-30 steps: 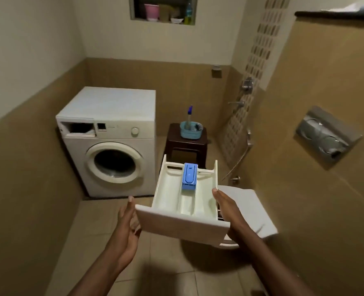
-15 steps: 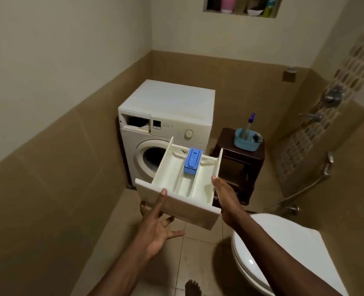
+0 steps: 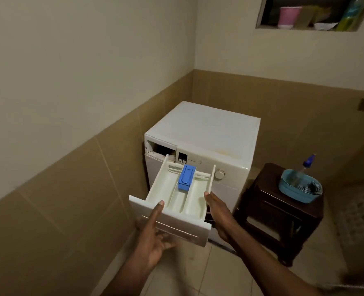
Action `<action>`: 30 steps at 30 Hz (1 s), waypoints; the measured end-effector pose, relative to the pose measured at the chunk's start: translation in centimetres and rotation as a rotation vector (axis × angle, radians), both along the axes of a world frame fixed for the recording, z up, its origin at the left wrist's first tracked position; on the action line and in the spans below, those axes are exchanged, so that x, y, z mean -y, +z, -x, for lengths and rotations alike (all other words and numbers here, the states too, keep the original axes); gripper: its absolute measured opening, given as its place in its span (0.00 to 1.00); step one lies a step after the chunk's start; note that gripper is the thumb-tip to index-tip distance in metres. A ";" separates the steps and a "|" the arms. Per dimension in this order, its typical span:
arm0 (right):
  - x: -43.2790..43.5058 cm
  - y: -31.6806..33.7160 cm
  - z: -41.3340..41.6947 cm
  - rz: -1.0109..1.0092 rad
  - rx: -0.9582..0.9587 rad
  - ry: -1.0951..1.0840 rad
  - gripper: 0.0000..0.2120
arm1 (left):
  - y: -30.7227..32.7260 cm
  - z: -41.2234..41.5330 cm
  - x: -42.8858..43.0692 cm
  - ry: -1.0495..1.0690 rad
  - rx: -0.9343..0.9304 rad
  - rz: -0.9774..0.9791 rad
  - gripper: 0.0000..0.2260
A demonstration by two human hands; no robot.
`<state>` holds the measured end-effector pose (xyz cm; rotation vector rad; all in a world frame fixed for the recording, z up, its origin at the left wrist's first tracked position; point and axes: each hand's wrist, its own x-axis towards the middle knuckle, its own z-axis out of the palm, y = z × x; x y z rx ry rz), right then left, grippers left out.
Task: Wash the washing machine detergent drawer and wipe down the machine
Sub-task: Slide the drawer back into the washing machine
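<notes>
The white detergent drawer (image 3: 163, 189) is held off the floor in front of the washing machine (image 3: 208, 129), its rear end pointed at the open drawer slot (image 3: 161, 148) at the machine's upper left corner. Whether the rear rails touch the slot cannot be told. A blue insert (image 3: 186, 177) is seated in the drawer's middle compartment.

The left grip (image 3: 155, 238) is closed on the drawer's front panel, with the thumb laid over the top edge and the fingers curled beneath. The right grip (image 3: 219, 216) is closed on the right side wall, with the thumb pressed along it and the fingers hidden underneath.

A dark wooden stool (image 3: 272, 212) is placed just beside the machine, and a blue basin (image 3: 294, 192) with a blue-handled brush (image 3: 309, 160) is carried on it. A pink cup (image 3: 287, 17) is kept in the wall niche (image 3: 262, 20).
</notes>
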<state>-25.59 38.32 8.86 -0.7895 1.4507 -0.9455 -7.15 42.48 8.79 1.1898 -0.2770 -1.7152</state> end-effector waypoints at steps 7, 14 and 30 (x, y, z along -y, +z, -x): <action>9.2 0.4 -1.7 0.013 -0.087 0.169 0.20 | -1.7 -2.5 8.4 0.188 -0.082 0.039 0.36; 14.3 -1.8 -4.8 0.167 -0.211 0.324 0.19 | -5.9 -6.7 14.8 0.056 0.609 0.398 0.47; 26.2 -9.7 -12.9 0.167 -0.640 0.466 0.11 | -15.4 -13.5 30.9 0.077 0.303 0.069 0.47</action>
